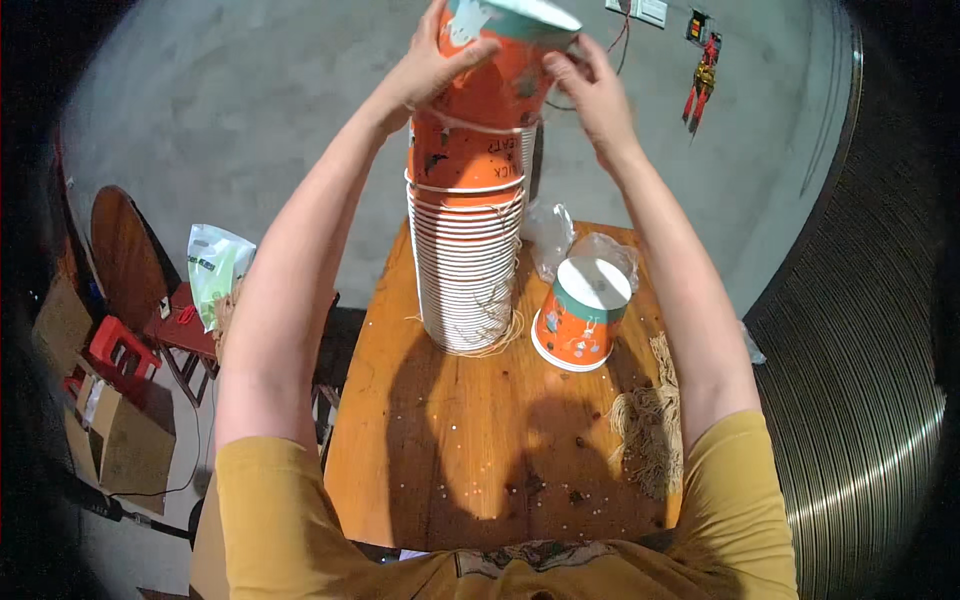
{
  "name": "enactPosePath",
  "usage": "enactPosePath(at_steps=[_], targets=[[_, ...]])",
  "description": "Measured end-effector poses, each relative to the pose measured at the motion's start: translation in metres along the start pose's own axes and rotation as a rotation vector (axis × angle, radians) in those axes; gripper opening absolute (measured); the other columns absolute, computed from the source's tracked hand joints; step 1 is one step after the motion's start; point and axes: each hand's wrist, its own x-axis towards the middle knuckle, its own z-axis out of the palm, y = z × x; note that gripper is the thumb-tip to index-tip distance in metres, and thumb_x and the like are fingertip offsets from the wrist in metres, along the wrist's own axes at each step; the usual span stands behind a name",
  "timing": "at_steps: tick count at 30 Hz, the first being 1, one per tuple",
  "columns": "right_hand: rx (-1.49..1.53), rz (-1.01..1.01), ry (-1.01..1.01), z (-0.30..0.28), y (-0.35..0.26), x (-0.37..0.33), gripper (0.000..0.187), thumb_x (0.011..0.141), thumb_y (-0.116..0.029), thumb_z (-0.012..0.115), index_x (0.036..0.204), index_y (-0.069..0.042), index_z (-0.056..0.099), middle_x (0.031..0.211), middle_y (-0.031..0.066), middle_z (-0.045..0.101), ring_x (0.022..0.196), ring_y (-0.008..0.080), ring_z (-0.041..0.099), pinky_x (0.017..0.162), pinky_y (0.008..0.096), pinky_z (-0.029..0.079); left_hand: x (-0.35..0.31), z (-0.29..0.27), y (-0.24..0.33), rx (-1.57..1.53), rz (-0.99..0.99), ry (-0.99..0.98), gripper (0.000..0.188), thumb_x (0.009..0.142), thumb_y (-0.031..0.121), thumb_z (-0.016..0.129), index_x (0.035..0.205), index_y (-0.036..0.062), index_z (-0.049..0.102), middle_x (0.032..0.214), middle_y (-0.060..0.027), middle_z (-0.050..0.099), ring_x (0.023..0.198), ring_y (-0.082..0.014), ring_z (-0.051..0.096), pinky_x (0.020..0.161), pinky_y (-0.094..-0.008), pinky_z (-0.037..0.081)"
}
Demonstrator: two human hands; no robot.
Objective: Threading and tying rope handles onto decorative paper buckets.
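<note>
The light is warm and fairly bright where I work, falling from above and behind me, so my head and arms throw a broad dark shadow across the wooden table (400, 420). The orange cups (468, 270) in the stack look vivid and sharp, their white rims crisp. My left hand (430, 65) and right hand (598, 95) at the top are a little soft. The concrete floor (230, 110) is evenly lit, dull grey, without glare. On my right a ribbed metal shutter (870, 400) catches a curved sheen. The corners fall to black, and straight edges bow strongly toward the rim. The left clutter sits dim.
</note>
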Motion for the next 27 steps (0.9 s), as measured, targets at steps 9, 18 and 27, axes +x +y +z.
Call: enactPosePath(at_steps=[9, 18, 27], targets=[[-0.134, 0.288, -0.176, 0.036, 0.036, -0.054, 0.057, 0.086, -0.023, 0.061, 0.133, 0.0, 0.039, 0.124, 0.0133, 0.054, 0.113, 0.0191, 0.052, 0.096, 0.0302, 0.039, -0.091, -0.028, -0.057, 0.027, -0.499, -0.095, 0.11, 0.071, 0.051, 0.07, 0.143, 0.0003, 0.004, 0.143, -0.0226, 0.025, 0.131, -0.027, 0.032, 0.105, -0.0365, 0.029], [-0.792, 0.303, -0.435, -0.035, 0.04, -0.168, 0.027, 0.083, -0.022, 0.062, 0.103, -0.003, 0.059, 0.097, 0.0143, 0.064, 0.091, 0.0262, 0.062, 0.081, 0.0344, 0.048, -0.22, -0.017, -0.032, 0.33, -0.433, 0.229, 0.054, 0.086, 0.027, 0.061, 0.126, 0.0009, 0.038, 0.111, -0.015, 0.042, 0.1, -0.0247, 0.047, 0.088, -0.0352, 0.039], [-0.83, 0.29, -0.412, -0.065, 0.045, -0.231, 0.013, 0.081, -0.015, 0.06, 0.082, -0.003, 0.054, 0.084, 0.0125, 0.054, 0.085, 0.0317, 0.053, 0.076, 0.0402, 0.044, -0.351, 0.094, 0.018, 0.027, -0.894, -0.136, 0.026, 0.091, 0.022, 0.05, 0.105, 0.0006, 0.051, 0.077, -0.0052, 0.051, 0.071, -0.0125, 0.05, 0.065, -0.0271, 0.044]])
